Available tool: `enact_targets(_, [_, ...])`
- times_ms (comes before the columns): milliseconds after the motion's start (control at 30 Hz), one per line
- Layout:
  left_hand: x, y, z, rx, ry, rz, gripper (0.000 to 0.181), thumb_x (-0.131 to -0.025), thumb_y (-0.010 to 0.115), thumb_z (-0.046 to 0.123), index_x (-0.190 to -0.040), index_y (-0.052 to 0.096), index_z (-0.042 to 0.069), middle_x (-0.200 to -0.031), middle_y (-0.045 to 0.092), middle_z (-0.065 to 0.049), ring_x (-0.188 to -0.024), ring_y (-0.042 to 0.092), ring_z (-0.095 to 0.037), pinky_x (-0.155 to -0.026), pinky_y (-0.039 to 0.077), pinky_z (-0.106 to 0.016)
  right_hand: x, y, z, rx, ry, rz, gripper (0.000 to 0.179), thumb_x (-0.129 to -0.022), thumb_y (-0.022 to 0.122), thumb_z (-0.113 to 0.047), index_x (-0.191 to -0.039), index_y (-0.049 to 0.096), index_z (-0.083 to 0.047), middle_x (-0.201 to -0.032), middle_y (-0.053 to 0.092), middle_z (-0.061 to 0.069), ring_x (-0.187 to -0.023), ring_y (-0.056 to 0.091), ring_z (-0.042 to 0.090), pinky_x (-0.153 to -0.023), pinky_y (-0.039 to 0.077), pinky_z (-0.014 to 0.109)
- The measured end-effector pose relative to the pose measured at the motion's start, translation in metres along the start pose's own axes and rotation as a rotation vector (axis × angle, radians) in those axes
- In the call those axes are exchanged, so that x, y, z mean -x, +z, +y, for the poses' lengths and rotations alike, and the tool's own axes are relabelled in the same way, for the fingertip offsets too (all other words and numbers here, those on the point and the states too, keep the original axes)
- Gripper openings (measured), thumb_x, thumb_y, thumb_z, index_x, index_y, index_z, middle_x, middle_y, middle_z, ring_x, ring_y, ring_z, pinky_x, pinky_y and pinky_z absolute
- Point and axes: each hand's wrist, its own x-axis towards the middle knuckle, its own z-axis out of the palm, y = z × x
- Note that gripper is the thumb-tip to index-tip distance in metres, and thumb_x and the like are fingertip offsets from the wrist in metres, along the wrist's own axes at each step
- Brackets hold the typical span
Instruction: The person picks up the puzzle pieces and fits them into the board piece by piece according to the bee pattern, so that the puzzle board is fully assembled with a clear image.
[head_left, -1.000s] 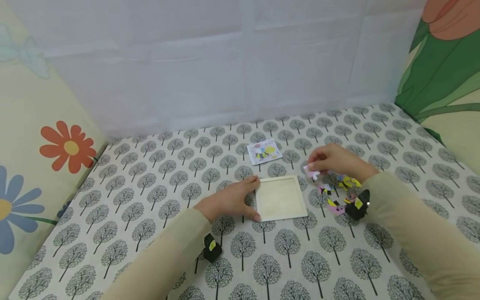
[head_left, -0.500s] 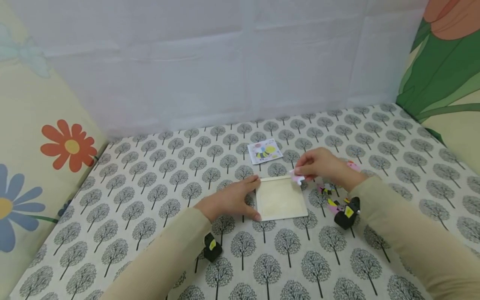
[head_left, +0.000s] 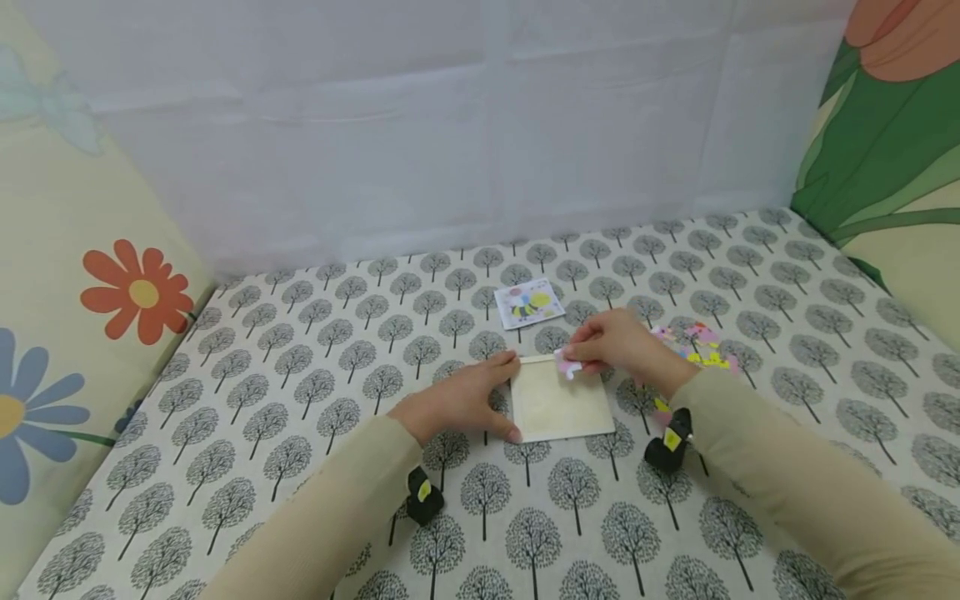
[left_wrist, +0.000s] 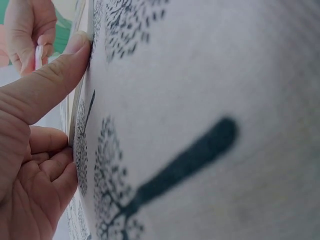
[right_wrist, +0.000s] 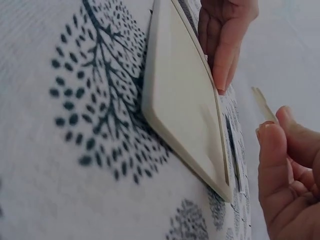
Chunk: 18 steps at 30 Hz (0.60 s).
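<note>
A pale, shallow square puzzle tray [head_left: 562,408] lies flat on the tree-patterned cloth. My left hand [head_left: 465,396] holds its left side, thumb by the near corner and fingers by the far one. Above the tray's far right part, my right hand [head_left: 618,346] pinches a pink and white jigsaw piece [head_left: 568,365] between thumb and fingertips. Seen edge-on in the right wrist view, the thin piece [right_wrist: 265,106] sticks out past the fingertips, apart from the tray's bare floor.
Behind the tray lies a square card with a bee picture [head_left: 528,304]. Several loose pink, yellow and black jigsaw pieces [head_left: 708,354] lie to the right, some hidden by the right forearm. A white sheet [head_left: 375,142] hangs behind the table, with flower-printed panels at both sides.
The right hand has carried the pink jigsaw piece leftward from beside the loose pieces to over the tray's far right part. The left hand, tray and card have stayed put.
</note>
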Motion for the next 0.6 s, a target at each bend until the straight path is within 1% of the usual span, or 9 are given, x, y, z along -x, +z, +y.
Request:
enact_targets(200, [0.0, 0.0, 0.0, 0.009, 0.006, 0.006, 0.102, -0.067, 0.079, 0.04, -0.146, 0.024, 0.008, -0.155, 0.011, -0.006, -0.141, 0.016, -0.027, -0.115, 0.017, -0.041, -0.005, 0.013, -0.002, 0.037, -0.01, 0.022, 0.021, -0.081, 0.071, -0.018, -0.093, 0.064, -0.003, -0.082, 0.066, 0.006, -0.063, 0.06, 0.011, -0.06, 0.054, 0.023])
enact_targets(400, [-0.001, 0.0, 0.0, 0.014, 0.003, 0.009, 0.102, -0.066, 0.08, 0.04, -0.146, 0.024, 0.007, -0.155, 0.012, -0.007, -0.141, 0.016, -0.027, -0.115, 0.017, -0.041, -0.009, 0.023, -0.003, 0.081, -0.046, 0.056, 0.018, -0.08, 0.072, -0.018, -0.09, 0.067, -0.005, -0.078, 0.065, 0.005, -0.06, 0.058, 0.01, -0.057, 0.052, 0.021])
enact_targets(600, [-0.001, -0.001, 0.0, 0.021, 0.005, 0.011, 0.102, -0.066, 0.08, 0.039, -0.146, 0.025, 0.007, -0.155, 0.013, -0.008, -0.141, 0.016, -0.028, -0.115, 0.017, -0.043, -0.011, 0.031, -0.003, 0.065, -0.074, 0.077, 0.015, -0.079, 0.072, -0.015, -0.088, 0.066, -0.004, -0.079, 0.065, 0.006, -0.059, 0.058, 0.01, -0.055, 0.051, 0.021])
